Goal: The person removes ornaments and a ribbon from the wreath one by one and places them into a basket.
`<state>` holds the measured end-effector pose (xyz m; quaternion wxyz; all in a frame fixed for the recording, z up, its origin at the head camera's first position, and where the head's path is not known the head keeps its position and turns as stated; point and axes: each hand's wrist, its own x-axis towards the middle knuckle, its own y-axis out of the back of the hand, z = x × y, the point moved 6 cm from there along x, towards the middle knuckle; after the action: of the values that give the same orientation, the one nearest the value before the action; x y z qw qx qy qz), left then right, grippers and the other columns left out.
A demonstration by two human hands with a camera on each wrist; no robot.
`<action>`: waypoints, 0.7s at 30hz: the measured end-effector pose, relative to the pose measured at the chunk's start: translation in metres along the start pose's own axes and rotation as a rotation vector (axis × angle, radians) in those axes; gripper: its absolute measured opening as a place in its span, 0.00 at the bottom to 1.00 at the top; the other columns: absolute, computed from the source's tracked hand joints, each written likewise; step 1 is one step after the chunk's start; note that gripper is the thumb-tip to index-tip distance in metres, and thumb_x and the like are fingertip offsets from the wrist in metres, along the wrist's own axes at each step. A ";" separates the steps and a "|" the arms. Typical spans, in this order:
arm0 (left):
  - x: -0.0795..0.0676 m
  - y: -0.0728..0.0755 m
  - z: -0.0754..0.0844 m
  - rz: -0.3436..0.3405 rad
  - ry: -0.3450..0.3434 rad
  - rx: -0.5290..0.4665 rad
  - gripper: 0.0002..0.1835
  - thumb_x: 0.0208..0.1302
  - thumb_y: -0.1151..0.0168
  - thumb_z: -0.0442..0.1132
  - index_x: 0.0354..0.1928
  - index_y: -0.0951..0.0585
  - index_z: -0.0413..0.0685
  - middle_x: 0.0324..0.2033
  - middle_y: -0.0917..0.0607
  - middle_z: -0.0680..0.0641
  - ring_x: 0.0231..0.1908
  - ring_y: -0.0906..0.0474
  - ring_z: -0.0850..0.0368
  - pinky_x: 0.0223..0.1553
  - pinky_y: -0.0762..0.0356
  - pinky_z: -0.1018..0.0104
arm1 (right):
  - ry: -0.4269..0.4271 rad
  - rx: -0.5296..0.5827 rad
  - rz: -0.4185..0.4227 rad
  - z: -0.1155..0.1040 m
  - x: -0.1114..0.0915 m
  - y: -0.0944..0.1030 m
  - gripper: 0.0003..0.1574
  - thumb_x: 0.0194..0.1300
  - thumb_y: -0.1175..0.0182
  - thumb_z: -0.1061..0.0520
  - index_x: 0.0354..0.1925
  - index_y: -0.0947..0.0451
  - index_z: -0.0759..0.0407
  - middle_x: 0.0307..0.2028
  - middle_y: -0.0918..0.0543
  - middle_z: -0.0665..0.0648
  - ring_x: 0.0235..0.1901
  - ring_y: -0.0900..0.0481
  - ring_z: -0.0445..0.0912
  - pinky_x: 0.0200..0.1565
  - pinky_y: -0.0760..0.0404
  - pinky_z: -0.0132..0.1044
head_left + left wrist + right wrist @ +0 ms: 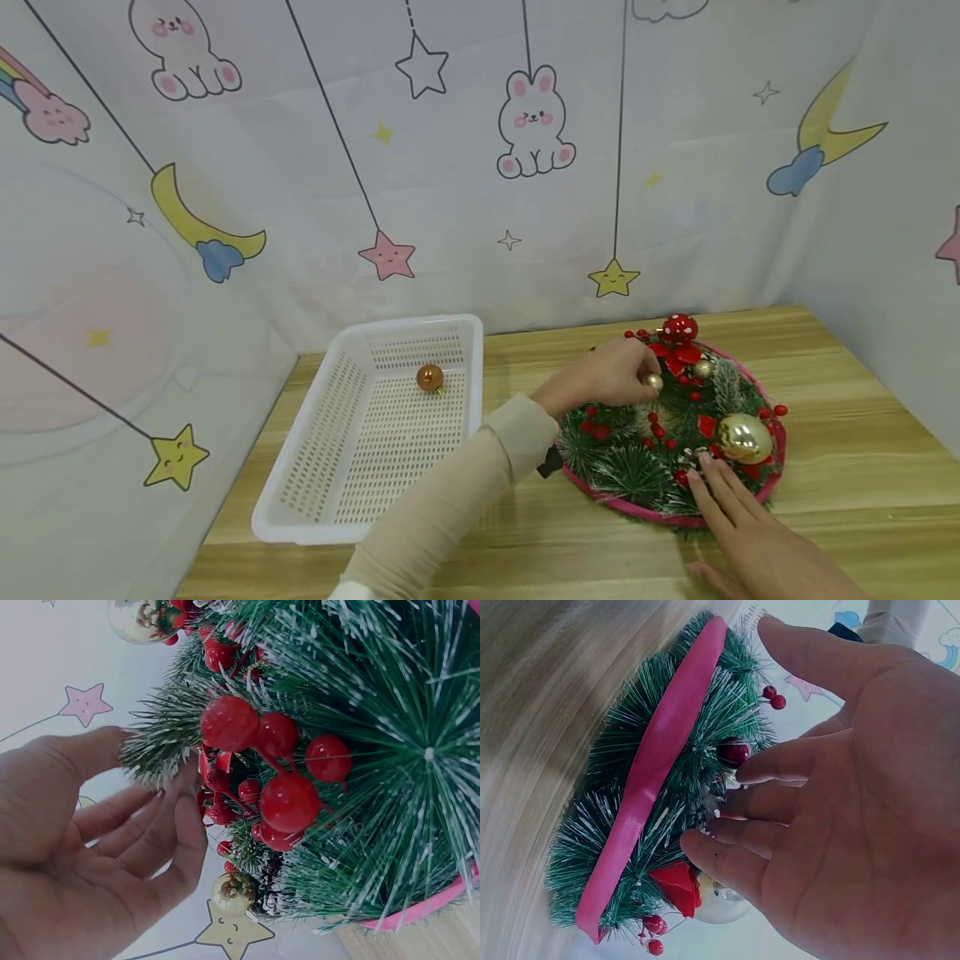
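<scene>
A round green wreath (637,475) with pink ribbon along its edge lies on the wooden table. My left hand (618,372) reaches over its far left part, thumb and fingers pinching a small gold ball (653,382). From the left wrist, a frosted pine sprig (169,735) and red berries (289,801) partly hide those fingertips. My right hand (750,521) rests its straight, spread fingers on the wreath's near right edge, beside a large gold ball (744,439). In the right wrist view the fingertips touch the greenery near a dark red ball (733,751).
To the left stands a white plastic basket (307,450) with slotted walls, holding a copper ball (430,377). A red spotted mushroom (680,327) sits at the wreath's far edge. Behind the table (847,392) hangs a printed white cloth (450,183).
</scene>
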<state>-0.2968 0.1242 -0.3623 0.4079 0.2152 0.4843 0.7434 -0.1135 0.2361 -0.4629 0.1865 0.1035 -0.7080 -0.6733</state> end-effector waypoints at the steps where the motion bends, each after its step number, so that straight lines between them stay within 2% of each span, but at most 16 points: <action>1: 0.000 0.000 -0.001 0.006 0.011 -0.001 0.08 0.76 0.38 0.38 0.36 0.13 0.48 0.24 0.21 0.57 0.22 0.34 0.67 0.29 0.35 0.77 | 0.001 0.004 0.000 0.000 0.000 0.000 0.60 0.64 0.33 0.27 0.77 0.34 0.64 0.85 0.53 0.64 0.70 0.97 0.28 0.55 0.13 0.50; 3: 0.001 0.001 -0.004 0.020 0.038 -0.007 0.16 0.74 0.38 0.36 0.24 0.21 0.50 0.17 0.32 0.57 0.18 0.44 0.66 0.26 0.42 0.75 | 0.006 0.008 0.002 0.000 0.000 0.000 0.60 0.65 0.33 0.27 0.77 0.35 0.65 0.84 0.52 0.65 0.70 0.97 0.28 0.56 0.14 0.51; 5: 0.000 0.000 -0.007 0.024 0.066 -0.011 0.22 0.73 0.39 0.34 0.17 0.30 0.51 0.15 0.39 0.55 0.18 0.50 0.64 0.25 0.47 0.73 | 0.013 0.008 0.007 0.000 0.000 0.000 0.60 0.65 0.33 0.27 0.77 0.35 0.65 0.84 0.50 0.66 0.70 0.97 0.28 0.57 0.14 0.52; 6: 0.000 0.001 -0.009 0.028 0.083 -0.021 0.23 0.72 0.39 0.33 0.17 0.32 0.51 0.14 0.40 0.55 0.18 0.51 0.64 0.25 0.48 0.73 | 0.016 0.005 0.010 0.000 -0.001 0.000 0.60 0.65 0.33 0.27 0.77 0.35 0.65 0.84 0.50 0.66 0.70 0.97 0.28 0.57 0.14 0.52; 8: 0.000 0.000 -0.012 0.035 0.109 -0.049 0.21 0.72 0.38 0.34 0.17 0.26 0.50 0.14 0.36 0.57 0.17 0.48 0.64 0.25 0.45 0.73 | 0.020 0.000 0.016 0.000 -0.001 0.000 0.60 0.64 0.33 0.27 0.77 0.35 0.65 0.84 0.52 0.65 0.71 0.97 0.29 0.57 0.15 0.52; 12: 0.002 -0.004 -0.015 0.040 0.124 -0.104 0.10 0.73 0.33 0.38 0.32 0.11 0.46 0.20 0.22 0.57 0.19 0.37 0.65 0.26 0.35 0.74 | 0.027 -0.021 0.041 0.000 -0.003 0.000 0.62 0.64 0.32 0.27 0.79 0.38 0.63 0.85 0.64 0.58 0.72 0.96 0.30 0.56 0.14 0.51; 13: 0.003 -0.005 -0.016 0.043 0.125 -0.109 0.08 0.73 0.32 0.39 0.34 0.10 0.46 0.21 0.19 0.56 0.19 0.35 0.65 0.26 0.34 0.74 | 0.031 -0.027 0.050 -0.001 -0.003 0.000 0.63 0.64 0.32 0.27 0.80 0.39 0.63 0.85 0.67 0.56 0.73 0.96 0.31 0.55 0.14 0.51; 16: 0.005 -0.008 -0.016 0.057 0.125 -0.106 0.09 0.72 0.32 0.40 0.34 0.09 0.46 0.22 0.17 0.54 0.19 0.35 0.65 0.25 0.34 0.74 | 0.043 -0.044 0.077 0.000 -0.003 0.000 0.64 0.63 0.32 0.27 0.81 0.41 0.61 0.85 0.72 0.51 0.74 0.95 0.31 0.54 0.13 0.50; 21: 0.007 -0.010 -0.017 0.090 0.145 -0.087 0.08 0.72 0.31 0.43 0.36 0.09 0.48 0.26 0.13 0.54 0.20 0.29 0.64 0.25 0.31 0.74 | 0.059 -0.063 0.117 0.000 -0.004 0.001 0.64 0.61 0.31 0.26 0.79 0.38 0.61 0.84 0.74 0.49 0.76 0.94 0.32 0.52 0.12 0.48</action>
<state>-0.3089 0.1230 -0.3793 0.3469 0.1646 0.4698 0.7949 -0.1093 0.2376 -0.4628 0.2493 0.0758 -0.6856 -0.6797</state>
